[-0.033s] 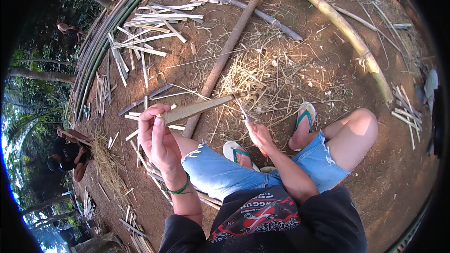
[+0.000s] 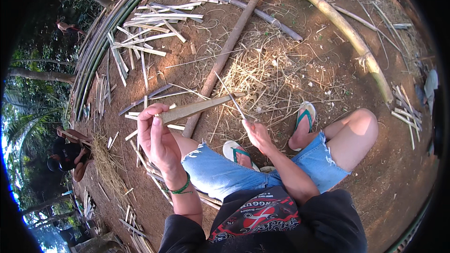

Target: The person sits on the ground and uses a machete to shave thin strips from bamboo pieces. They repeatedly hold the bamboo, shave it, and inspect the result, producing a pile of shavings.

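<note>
Head view: the knife (image 2: 238, 107) had shifted slightly toward the left hand (image 2: 159, 136), so the far tip of the pale strip (image 2: 192, 110) now showed past the blade; I'd judge that a working stroke was under way near that end. Left thumb and fingers pinched the strip's near end, holding it raised in front of the brown pole (image 2: 232, 47); right hand (image 2: 258, 136) was wrapped round the knife's grip, mostly hidden.
</note>
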`<control>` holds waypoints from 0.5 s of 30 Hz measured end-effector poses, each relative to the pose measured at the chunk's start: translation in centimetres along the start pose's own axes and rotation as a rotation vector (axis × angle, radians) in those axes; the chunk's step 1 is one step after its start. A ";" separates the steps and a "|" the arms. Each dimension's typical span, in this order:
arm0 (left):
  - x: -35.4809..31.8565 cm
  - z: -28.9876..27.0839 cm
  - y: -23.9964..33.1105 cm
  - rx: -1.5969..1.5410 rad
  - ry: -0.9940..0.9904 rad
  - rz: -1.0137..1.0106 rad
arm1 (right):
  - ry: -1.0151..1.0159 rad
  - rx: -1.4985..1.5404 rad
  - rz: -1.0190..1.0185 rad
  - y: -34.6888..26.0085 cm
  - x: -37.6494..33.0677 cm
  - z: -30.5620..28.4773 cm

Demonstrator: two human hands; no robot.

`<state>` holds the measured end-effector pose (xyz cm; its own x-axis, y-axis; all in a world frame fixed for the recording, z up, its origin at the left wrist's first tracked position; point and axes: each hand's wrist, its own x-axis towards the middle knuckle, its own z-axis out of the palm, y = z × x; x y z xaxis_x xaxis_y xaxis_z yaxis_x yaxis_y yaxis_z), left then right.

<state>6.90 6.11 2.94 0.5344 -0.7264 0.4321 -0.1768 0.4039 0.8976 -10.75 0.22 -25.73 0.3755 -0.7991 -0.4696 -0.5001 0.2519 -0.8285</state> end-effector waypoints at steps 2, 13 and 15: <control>0.0 -0.6 -0.1 0.015 0.019 -0.007 | -0.018 -0.012 -0.137 -1.3 0.2 -0.5; 0.4 0.8 0.8 -0.011 -0.135 -0.023 | -0.021 0.049 0.271 5.1 3.8 -0.1; -0.1 -0.1 0.7 0.020 -0.126 -0.045 | -0.117 0.170 0.226 0.8 2.2 0.3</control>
<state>6.80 6.52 3.56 0.4345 -0.8082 0.3975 -0.1717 0.3589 0.9174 -10.06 -1.20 -27.51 0.3614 -0.6466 -0.6718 -0.4474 0.5118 -0.7334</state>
